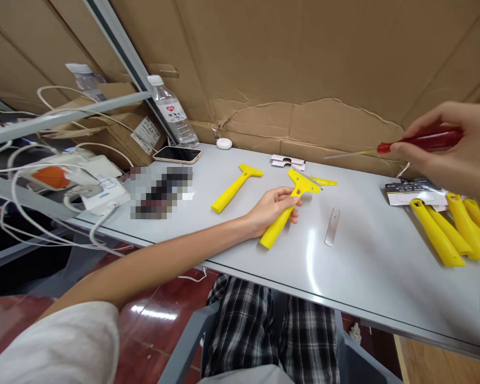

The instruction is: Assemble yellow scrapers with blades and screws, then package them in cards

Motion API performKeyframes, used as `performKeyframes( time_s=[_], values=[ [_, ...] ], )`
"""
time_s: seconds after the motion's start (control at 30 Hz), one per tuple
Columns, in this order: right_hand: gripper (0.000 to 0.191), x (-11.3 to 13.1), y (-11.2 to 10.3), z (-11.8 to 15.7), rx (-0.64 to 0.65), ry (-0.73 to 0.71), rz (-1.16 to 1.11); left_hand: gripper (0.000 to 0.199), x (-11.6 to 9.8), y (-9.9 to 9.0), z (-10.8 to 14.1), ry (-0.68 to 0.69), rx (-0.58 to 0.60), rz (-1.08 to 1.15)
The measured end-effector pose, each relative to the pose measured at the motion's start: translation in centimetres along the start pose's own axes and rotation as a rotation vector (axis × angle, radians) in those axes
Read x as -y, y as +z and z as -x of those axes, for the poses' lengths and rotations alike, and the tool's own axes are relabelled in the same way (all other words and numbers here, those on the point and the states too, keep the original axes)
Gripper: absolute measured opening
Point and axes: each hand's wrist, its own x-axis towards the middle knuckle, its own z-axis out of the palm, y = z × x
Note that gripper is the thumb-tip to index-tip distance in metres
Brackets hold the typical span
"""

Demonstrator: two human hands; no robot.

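Note:
My left hand (270,210) is wrapped round the neck of a yellow scraper (278,226), whose wide head with a metal strip points up and right. Behind that head lies part of another yellow piece (324,182). My right hand (432,141) is raised at the right, closed on the red handle of a screwdriver (436,140); its thin shaft points left, above the table. Left of my left hand a second yellow scraper (234,189) lies flat. A clear flat strip (332,226) rests on the table to the right of the held scraper.
Several yellow handles (438,234) lie at the right, by a black and white package (416,193). At the back are a white oval object (224,143), a phone (178,154) and a water bottle (174,114). White cables (24,181) tangle at the left. Cardboard (304,69) stands behind.

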Motion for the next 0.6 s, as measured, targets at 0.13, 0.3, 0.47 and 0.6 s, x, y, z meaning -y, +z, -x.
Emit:
performKeyframes(
  time_s=[0.13,0.3,0.47,0.6],
  values=[
    [0.011,-2.5,1.6,2.5,-0.031,-0.064,0.086,0.014,0.1,-0.6,-0.5,0.012,0.047,-0.157],
    [0.012,-5.4,3.3,4.6,-0.18,0.038,-0.002,0.016,-0.3,-1.1,-0.7,0.073,0.093,-0.361],
    [0.015,-7.0,5.1,5.5,-0.161,0.171,-0.056,0.019,-0.6,-1.9,-1.3,0.135,0.028,-0.376],
    [0.019,-7.7,5.8,6.1,-0.068,0.249,-0.099,0.021,-0.6,-2.4,-2.0,0.141,-0.04,-0.398]
  ],
)
